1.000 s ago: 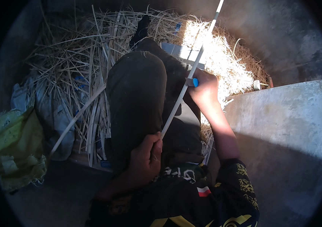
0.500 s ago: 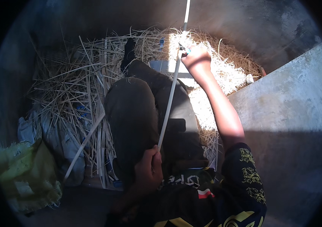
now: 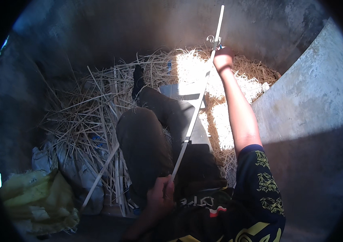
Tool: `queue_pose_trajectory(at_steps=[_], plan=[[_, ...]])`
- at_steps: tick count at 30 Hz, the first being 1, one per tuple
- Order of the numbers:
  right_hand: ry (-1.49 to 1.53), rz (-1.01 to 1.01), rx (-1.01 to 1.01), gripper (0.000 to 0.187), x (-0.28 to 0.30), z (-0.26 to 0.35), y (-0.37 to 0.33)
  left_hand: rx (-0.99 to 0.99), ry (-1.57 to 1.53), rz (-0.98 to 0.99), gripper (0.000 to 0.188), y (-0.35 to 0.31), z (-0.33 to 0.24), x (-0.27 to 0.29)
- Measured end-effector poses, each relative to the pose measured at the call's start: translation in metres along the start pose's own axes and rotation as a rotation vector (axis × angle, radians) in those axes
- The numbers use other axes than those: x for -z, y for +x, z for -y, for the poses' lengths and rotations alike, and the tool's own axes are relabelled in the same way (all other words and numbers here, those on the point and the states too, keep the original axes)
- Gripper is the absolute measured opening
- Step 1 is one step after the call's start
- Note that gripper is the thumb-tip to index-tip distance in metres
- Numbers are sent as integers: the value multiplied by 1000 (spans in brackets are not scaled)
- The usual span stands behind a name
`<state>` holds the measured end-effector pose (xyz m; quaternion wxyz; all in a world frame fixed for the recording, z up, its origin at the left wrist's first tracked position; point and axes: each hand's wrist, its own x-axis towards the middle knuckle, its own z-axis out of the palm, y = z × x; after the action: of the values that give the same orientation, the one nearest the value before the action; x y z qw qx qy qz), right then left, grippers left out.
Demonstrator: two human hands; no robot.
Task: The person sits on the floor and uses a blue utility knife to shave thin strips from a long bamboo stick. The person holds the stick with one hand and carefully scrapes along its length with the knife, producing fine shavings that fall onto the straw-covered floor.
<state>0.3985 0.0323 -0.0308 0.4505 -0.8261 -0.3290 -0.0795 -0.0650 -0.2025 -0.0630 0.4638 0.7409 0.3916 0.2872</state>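
A long, pale strip of cane or bamboo (image 3: 194,115) slants from my lap up and away to the right. My left hand (image 3: 161,195), low in the picture, pinches its near end between thumb and fingers. With the arm stretched far out, my right hand (image 3: 224,59) is closed round a small blue-handled knife (image 3: 220,47), mostly hidden by the fingers. The knife lies against the strip near its far end, where thin curled shavings (image 3: 212,39) stand up. My bent legs (image 3: 145,137) in dark trousers lie beneath the strip.
Loose strips and straw-like shavings (image 3: 86,117) cover the floor left and ahead. A grey flat piece (image 3: 171,89) lies beyond my knees. A yellow sack (image 3: 38,197) rests at lower left. A grey wall (image 3: 308,101) rises on the right, another (image 3: 111,32) at the back.
My right hand has moved away along the strip toward its far end, straightening the arm. Curled shavings now show at the knife. My left hand keeps its pinch; the whole view has shifted slightly.
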Motion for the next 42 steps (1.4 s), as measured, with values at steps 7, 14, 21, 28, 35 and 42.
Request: queue_pose_trajectory(at_steps=[7, 14, 21, 28, 35, 42], plan=[[-168, 190, -138, 30, 13, 16, -11, 122, 204, 94, 16, -8, -12, 92], [645, 28, -613, 40, -10, -58, 17, 73, 273, 170, 16, 16, 36, 163], [2110, 414, -651, 69, 47, -23, -94, 144, 186, 144, 17, 18, 67, 177], [2409, 627, -71, 78, 57, 2, -112, 423, 63, 203, 17, 35, 55, 195], [2342, 353, -202, 61, 90, 31, -130, 609, 158, 305, 26, 14, 48, 230], [2440, 80, -464, 42, 96, 37, -138, 71, 332, 324, 21, -15, 51, 233]])
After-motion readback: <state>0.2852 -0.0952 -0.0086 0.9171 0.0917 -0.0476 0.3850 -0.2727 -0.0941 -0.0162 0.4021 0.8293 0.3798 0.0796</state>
